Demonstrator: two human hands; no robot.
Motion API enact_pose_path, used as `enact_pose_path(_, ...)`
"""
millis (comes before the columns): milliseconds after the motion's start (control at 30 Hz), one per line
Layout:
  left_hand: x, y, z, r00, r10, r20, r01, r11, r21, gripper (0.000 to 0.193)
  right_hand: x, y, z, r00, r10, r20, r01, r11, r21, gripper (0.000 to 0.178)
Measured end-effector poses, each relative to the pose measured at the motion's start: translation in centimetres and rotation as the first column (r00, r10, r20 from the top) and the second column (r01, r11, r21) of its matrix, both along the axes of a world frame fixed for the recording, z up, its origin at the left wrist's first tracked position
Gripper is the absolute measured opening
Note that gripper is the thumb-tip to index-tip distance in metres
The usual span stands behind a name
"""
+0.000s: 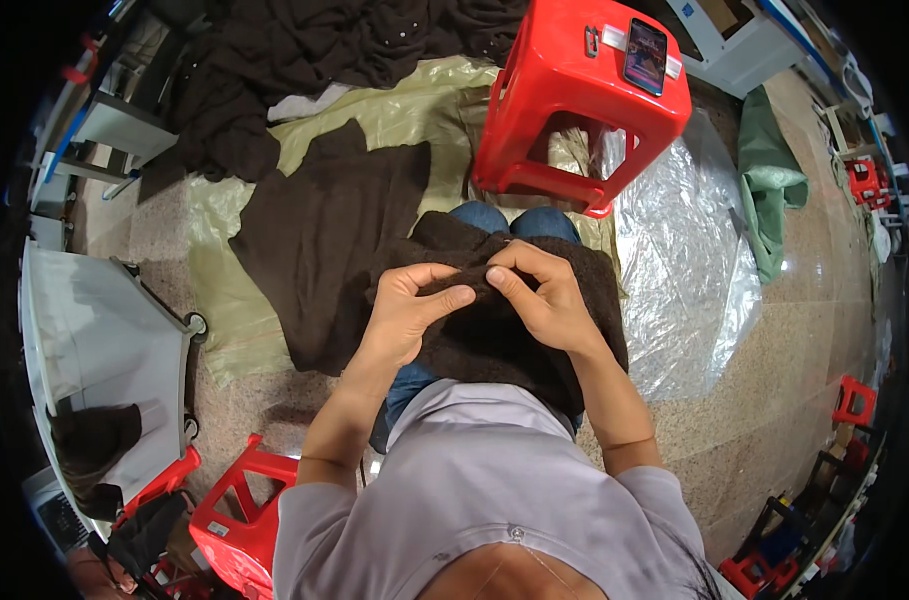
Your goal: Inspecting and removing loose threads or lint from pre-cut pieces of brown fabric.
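Note:
A dark brown knit garment (584,290) lies bunched across my lap, over blue jeans. My left hand (406,305) pinches a fold of it between thumb and fingers. Close beside it, my right hand (539,295) grips the same fold, thumb pressed on top near the fingertips. Between the two hands the fabric is drawn up into a narrow edge. Whether anything small, such as a needle, sits in the fingers I cannot make out. Another flat brown garment piece (334,230) is spread on the floor covering to the left of my knees.
Ahead stands a red plastic stool (584,90) bearing a phone (645,56) and small snips (591,41). A heap of brown garments (304,50) lies at the far left on yellowish plastic sheeting (224,300). Clear plastic (684,250) covers floor at right. A wheeled white cabinet (104,330) stands left.

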State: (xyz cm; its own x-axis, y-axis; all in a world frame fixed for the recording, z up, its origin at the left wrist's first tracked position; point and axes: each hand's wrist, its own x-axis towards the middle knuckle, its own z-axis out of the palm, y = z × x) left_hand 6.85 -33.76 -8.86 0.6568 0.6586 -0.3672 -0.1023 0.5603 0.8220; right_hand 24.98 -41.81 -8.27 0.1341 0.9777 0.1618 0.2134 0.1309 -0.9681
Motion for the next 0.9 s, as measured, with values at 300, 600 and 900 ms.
enact_pose_path(300, 1.5, -0.4, -1.5, 0.988, 0.157, 0.012, -0.151, 0.922, 0.357, 0.014, -1.6, -0.2, -0.2, 0.973, -0.148, 0.179, 0.134, 0.987, 0.085, 0.008)
enact_pose_path(600, 2.6, -1.2, -1.0, 0.938, 0.342, 0.05, -0.344, 0.91, 0.233, 0.029, -1.4, -1.5, 0.8, 0.955, -0.035, 0.294, 0.015, 0.998, 0.067, 0.017)
enact_pose_path(900, -3.0, 3.7, 0.1, 0.967, 0.154, 0.202, -0.128, 0.983, -0.134, 0.019, 5.3, -6.2, -0.4, 0.947, -0.32, 0.016, 0.318, 0.932, -0.174, 0.028)
